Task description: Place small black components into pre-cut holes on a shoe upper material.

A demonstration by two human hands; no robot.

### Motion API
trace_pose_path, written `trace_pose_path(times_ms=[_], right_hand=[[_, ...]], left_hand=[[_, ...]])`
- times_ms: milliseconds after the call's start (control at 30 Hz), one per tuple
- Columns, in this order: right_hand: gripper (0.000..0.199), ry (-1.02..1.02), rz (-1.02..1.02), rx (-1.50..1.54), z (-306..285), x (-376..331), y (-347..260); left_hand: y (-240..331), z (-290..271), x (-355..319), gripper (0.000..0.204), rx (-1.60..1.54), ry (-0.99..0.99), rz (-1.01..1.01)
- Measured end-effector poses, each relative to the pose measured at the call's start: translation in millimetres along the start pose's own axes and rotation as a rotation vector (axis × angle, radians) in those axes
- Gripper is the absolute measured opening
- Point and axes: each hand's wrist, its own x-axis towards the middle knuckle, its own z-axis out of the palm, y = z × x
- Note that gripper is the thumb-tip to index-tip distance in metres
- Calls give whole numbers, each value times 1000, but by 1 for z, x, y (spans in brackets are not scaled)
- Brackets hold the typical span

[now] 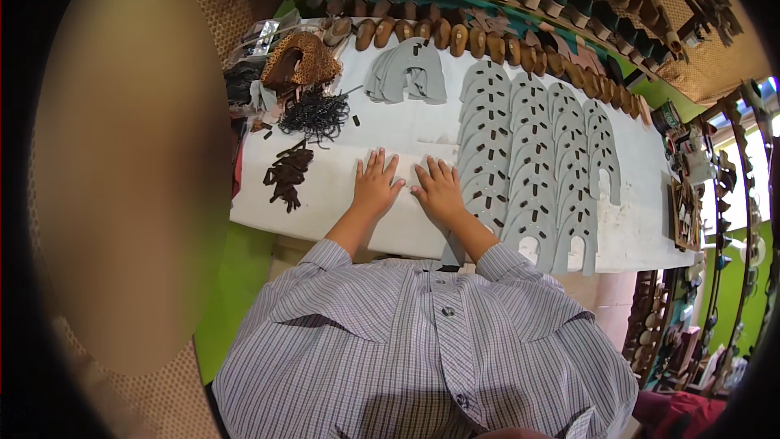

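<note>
Both hands, left point(375, 183) and right point(439, 189), lie flat, holding nothing (fingers spread), so a careless sweep could scatter the grey cutouts point(528, 155) nearby.

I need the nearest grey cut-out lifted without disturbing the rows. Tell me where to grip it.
Probably pinch the near leg of the grey cut-out by the right hand, coming from the table's front edge: its two legs lie there uncovered, while its upper part overlaps its neighbours.

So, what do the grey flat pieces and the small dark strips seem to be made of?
Grey flat pieces: probably leather or synthetic sheet, matte; they lie thin, flat and overlapping. Small dark strips: possibly dark brown leather, matte, limp in a loose heap. Neither is certain from this view.
</note>
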Motion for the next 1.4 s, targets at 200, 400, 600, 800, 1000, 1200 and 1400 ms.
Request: trace_pose_path(times_ms=[200, 400, 600, 800, 1000, 1200, 1400], right_hand=[[50, 17, 46, -87, 1, 38, -4], [46, 56, 101, -194, -5, 87, 9], [46, 158, 165, -247, -15, 133, 29], [42, 282, 153, -363, -16, 168, 53], [25, 117, 127, -356, -35, 191, 63], [14, 143, 151, -357, -48, 201, 73], [10, 342, 27, -262, -63, 174, 50]], left_hand=[[-25, -8, 11, 59, -7, 2, 37], [-34, 2, 55, 60, -20, 54, 71], [-49, -10, 116, 51, 132, 158, 199], [-65, -35, 176, 22, 270, 251, 309], [-75, -50, 196, 8, 201, 176, 349], [-72, -53, 205, 5, 40, 366, 259], [-64, -73, 172, 4, -30, 431, 249]])
